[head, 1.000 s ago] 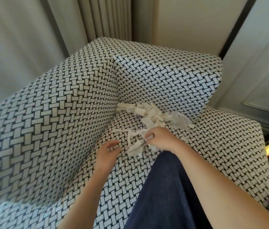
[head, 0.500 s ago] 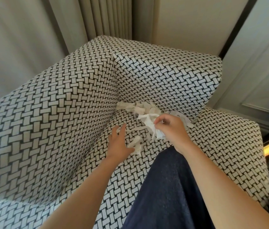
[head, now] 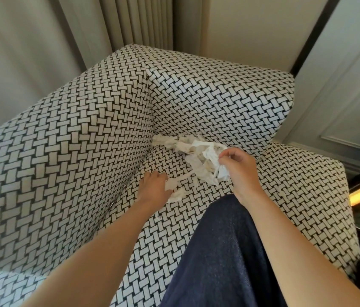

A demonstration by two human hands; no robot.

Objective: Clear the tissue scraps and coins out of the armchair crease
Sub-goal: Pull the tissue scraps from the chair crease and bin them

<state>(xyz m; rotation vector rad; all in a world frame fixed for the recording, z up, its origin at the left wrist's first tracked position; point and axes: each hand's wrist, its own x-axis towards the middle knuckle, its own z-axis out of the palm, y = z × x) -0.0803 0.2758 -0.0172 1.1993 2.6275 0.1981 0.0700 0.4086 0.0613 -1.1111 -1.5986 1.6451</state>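
The step in hand is judged to be the gathering of the tissue scraps [head: 174, 141], and it is only partly done. A good part of them is held in the right hand [head: 240, 171], just above the seat cushion [head: 289, 196]. Its fingers are curled, and the white strips are pinched between the thumb and the fingertips, so that they hang down from the grip. More scraps are seen lying in the crease [head: 155, 149] of the armchair [head: 219, 100], where the seat meets the upright cushions, close to the inner corner. The left hand [head: 153, 187] is laid low on the seat, near the side crease, with its fingers bent down upon some loose scraps [head: 178, 194]. Whether these are pinched or only pressed cannot be told, because the fingertips are hidden under the hand. No coins are seen anywhere; it is supposed that they are covered by the paper or pushed deep into the gap. A dark blue trouser leg [head: 230, 251] is rested on the front of the seat. For the next move, a light pinch is called for, since thin tissue is easily torn. The rest of the pile should be drawn out of the crease, and then the gap should be opened and felt for the coins.
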